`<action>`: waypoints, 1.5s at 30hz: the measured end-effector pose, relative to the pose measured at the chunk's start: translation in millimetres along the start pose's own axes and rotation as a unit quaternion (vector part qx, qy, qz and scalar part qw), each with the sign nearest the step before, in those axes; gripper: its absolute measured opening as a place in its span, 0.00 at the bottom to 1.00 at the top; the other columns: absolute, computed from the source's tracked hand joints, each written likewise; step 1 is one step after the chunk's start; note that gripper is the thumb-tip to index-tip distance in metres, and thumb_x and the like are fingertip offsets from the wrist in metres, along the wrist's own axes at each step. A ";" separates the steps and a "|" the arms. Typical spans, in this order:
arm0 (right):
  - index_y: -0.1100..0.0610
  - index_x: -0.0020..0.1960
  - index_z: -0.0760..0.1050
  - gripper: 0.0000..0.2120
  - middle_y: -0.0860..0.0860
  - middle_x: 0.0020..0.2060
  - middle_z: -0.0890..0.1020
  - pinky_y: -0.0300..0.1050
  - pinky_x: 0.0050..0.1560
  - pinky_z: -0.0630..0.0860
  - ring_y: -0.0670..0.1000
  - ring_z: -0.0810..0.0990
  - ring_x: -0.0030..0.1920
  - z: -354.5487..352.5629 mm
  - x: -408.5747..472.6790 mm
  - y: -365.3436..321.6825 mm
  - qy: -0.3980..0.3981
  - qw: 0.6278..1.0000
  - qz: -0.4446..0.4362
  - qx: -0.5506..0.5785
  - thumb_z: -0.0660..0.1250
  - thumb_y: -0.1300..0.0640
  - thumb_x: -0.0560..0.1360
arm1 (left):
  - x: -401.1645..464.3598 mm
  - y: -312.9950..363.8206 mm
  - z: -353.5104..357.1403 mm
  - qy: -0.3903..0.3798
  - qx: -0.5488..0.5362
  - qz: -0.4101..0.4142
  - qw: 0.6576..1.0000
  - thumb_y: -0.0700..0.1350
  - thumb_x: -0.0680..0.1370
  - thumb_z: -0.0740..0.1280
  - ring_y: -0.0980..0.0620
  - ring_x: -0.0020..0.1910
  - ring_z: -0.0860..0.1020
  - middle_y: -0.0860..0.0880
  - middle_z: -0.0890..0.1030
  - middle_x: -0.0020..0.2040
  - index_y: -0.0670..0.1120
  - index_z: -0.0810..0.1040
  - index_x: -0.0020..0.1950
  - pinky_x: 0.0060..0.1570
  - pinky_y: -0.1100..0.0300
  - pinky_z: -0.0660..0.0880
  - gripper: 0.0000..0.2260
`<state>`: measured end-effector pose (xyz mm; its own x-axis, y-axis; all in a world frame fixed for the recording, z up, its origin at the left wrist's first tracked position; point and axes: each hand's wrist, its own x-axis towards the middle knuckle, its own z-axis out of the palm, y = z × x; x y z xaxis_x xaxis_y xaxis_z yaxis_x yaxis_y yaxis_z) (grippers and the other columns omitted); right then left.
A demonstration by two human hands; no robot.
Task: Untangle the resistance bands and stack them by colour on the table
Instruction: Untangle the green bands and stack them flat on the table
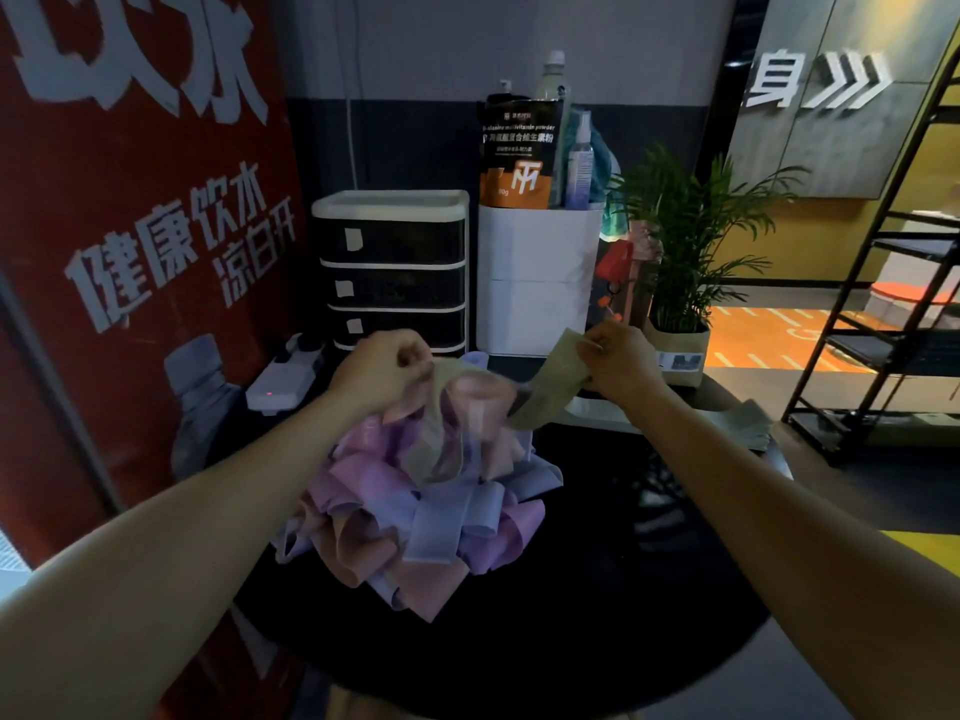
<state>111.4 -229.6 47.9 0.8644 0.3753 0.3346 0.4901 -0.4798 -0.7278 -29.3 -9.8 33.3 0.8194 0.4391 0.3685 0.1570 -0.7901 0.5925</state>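
Note:
A tangled heap of resistance bands (415,506) in pink, purple, lilac-blue and salmon lies on the round black table (571,615). Above the heap my right hand (618,356) pinches one end of an olive-green band (550,387), lifted off the pile. My left hand (384,371) grips the other part of the same green band together with a salmon-pink band (478,402) at the top of the heap. The green band runs between both hands and down into the tangle. A few green bands (743,423) lie flat at the table's right edge.
Behind the table stand a black drawer unit (392,267), a white box (537,278) with a powder pouch and bottles, and a potted plant (685,241). A white power strip (283,379) lies at the left. A black metal rack (883,304) stands at the right.

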 end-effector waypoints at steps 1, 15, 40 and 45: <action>0.63 0.51 0.77 0.09 0.59 0.47 0.79 0.51 0.47 0.77 0.59 0.78 0.47 0.0 0.3 1.8 0.004 1.000 0.008 0.010 0.60 0.62 0.77 | 2.6 -0.5 -3.4 0.019 -0.004 -0.014 1.000 0.45 0.75 0.69 0.53 0.39 0.75 0.56 0.76 0.36 0.56 0.72 0.35 0.40 0.58 0.70 0.11; 0.60 0.49 0.76 0.06 0.58 0.45 0.77 0.63 0.49 0.78 0.64 0.79 0.49 -20.6 -3.6 18.9 0.003 0.994 0.054 0.092 0.61 0.63 0.77 | 15.2 10.4 11.6 -0.037 0.102 -0.047 0.993 0.44 0.72 0.72 0.49 0.53 0.77 0.46 0.78 0.57 0.47 0.77 0.54 0.56 0.50 0.75 0.12; 0.56 0.34 0.74 0.10 0.56 0.37 0.79 0.51 0.45 0.81 0.55 0.80 0.39 -125.2 19.9 113.4 0.241 0.901 0.206 0.296 0.66 0.63 0.73 | 35.9 133.2 136.8 -0.309 -0.146 0.061 0.938 0.53 0.78 0.62 0.61 0.30 0.67 0.59 0.72 0.27 0.53 0.76 0.34 0.37 0.63 0.64 0.13; 0.59 0.38 0.76 0.06 0.58 0.39 0.80 0.52 0.46 0.82 0.52 0.80 0.36 -123.4 27.8 156.9 0.261 0.877 0.260 0.308 0.66 0.64 0.73 | 56.1 112.7 138.7 -0.395 -0.092 -0.011 0.914 0.55 0.64 0.76 0.54 0.43 0.78 0.48 0.82 0.45 0.51 0.80 0.46 0.46 0.61 0.73 0.15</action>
<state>226.2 -392.3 16.8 0.9655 -0.2590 -0.0262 0.0004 0.1021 -0.9948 110.8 -133.6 21.4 0.9708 -0.0499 -0.2346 0.1421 -0.6682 0.7303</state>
